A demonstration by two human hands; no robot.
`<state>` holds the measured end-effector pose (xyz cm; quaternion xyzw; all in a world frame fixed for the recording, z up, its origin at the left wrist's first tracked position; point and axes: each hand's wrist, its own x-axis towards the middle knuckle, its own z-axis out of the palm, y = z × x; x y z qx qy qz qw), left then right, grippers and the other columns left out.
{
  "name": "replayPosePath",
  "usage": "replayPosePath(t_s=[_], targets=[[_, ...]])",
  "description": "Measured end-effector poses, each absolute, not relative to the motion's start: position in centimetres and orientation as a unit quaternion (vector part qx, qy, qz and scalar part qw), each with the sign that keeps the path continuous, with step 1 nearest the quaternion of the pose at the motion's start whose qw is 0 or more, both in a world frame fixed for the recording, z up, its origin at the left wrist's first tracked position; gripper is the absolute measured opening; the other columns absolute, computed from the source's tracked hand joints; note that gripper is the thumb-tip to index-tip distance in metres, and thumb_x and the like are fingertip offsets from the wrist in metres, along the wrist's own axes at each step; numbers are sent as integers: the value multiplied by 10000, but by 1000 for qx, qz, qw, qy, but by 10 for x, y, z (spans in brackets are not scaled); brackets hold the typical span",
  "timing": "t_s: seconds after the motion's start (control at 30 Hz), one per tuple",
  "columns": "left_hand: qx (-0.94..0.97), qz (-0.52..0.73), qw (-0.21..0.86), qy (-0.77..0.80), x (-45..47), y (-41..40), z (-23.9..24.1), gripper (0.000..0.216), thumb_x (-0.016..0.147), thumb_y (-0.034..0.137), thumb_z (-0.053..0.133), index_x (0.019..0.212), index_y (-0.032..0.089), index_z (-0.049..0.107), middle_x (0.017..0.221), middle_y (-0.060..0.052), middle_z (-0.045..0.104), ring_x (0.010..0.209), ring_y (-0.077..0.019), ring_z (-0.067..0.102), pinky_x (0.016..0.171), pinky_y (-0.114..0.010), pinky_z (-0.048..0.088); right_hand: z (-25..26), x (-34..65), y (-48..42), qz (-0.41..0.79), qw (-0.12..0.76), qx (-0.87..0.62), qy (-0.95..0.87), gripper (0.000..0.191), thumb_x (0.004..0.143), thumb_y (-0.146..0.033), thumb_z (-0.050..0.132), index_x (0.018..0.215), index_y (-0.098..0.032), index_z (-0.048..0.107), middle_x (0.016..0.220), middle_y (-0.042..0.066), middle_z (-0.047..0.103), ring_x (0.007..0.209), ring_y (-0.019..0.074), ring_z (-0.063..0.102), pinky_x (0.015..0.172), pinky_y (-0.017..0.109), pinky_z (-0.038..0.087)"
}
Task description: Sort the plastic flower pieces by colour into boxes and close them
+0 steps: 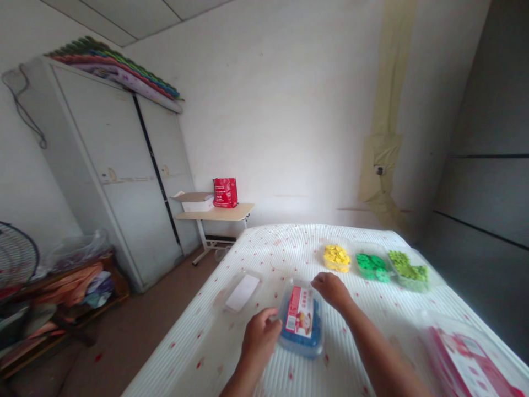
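Observation:
A clear plastic box point(304, 343) with a lid and a red-and-white printed label point(300, 311) lies on the bed in front of me. Blue pieces show through its walls. My left hand point(261, 335) grips the box's left edge between curled fingers and thumb. At the far right corner, my right hand point(332, 289) pinches the rim, its fingertips partly hidden. Left of the box rests a loose clear lid point(255, 274) with a white paper point(242, 292) on it.
Beyond my right hand stand open boxes of yellow pieces point(336, 257), green pieces point(370, 264) and light green pieces point(407, 266). A box with pink contents point(471, 358) sits near right. A small table point(231, 213) holds a red bag point(225, 193); a wardrobe point(111, 143) stands left.

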<state>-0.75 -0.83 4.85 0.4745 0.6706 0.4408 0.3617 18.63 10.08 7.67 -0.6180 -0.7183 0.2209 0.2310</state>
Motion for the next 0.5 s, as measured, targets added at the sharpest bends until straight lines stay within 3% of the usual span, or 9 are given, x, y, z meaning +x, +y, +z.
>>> replayPosePath(t_s=[0.17,0.37,0.5], targets=[[407,451,465,643,-3,-2,51,330,588,392,581,812,149,588,424,60,497,307,-75,410,307,-168,228,69,186,105,277,273,-616,-685,139,704,-232,520,678,-143,624,687,48,633,668,145,574,594,233,372],[415,468,455,634,0,5,54,345,596,501,585,620,163,520,380,79,427,284,-52,361,291,-153,207,65,181,103,402,312,-610,-607,174,721,-302,494,608,-170,498,438,-53,449,359,78,410,388,208,286],[400,472,466,632,1,10,51,310,597,458,606,583,169,496,370,81,419,278,-48,348,292,-157,193,65,178,99,466,342,-593,-561,215,721,-353,478,587,-192,427,396,-87,364,312,60,339,340,195,237]])
